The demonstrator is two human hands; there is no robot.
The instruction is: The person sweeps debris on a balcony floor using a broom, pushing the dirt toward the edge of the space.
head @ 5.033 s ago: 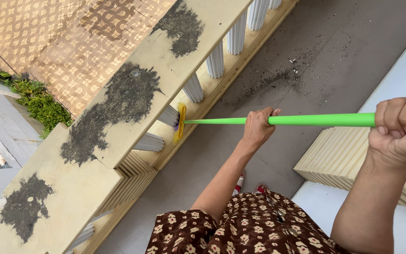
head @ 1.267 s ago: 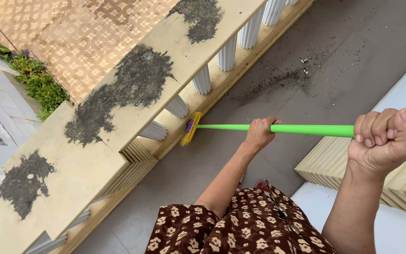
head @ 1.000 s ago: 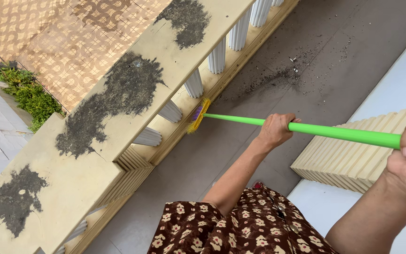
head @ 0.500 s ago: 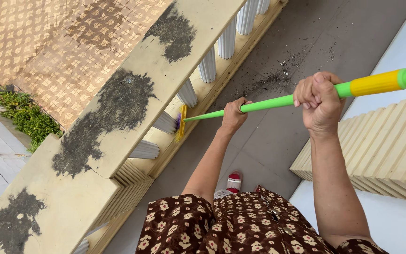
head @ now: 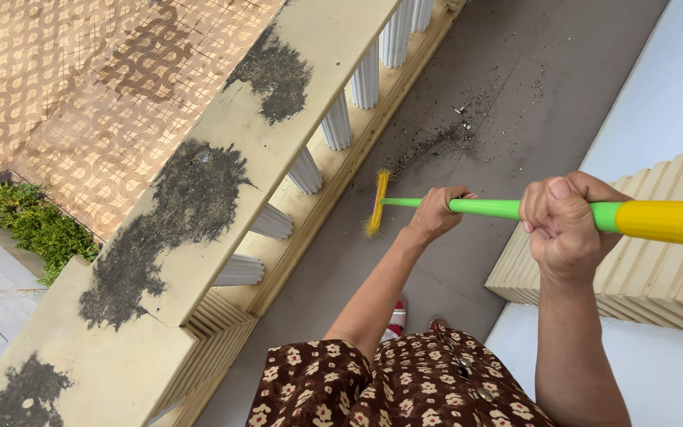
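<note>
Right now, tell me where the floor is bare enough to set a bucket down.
Bare: grey floor between yellow broom head and ribbed cream column base. Cluttered: dark dirt pile beside the white-balustered railing.

Both hands, left hand (head: 435,213) and right hand (head: 564,224), grip the green broom (head: 492,208); bristles on floor (head: 452,261).

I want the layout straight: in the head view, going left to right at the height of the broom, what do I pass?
Stained railing top → white balusters → yellow broom head → left hand → right hand → yellow handle sleeve.
</note>
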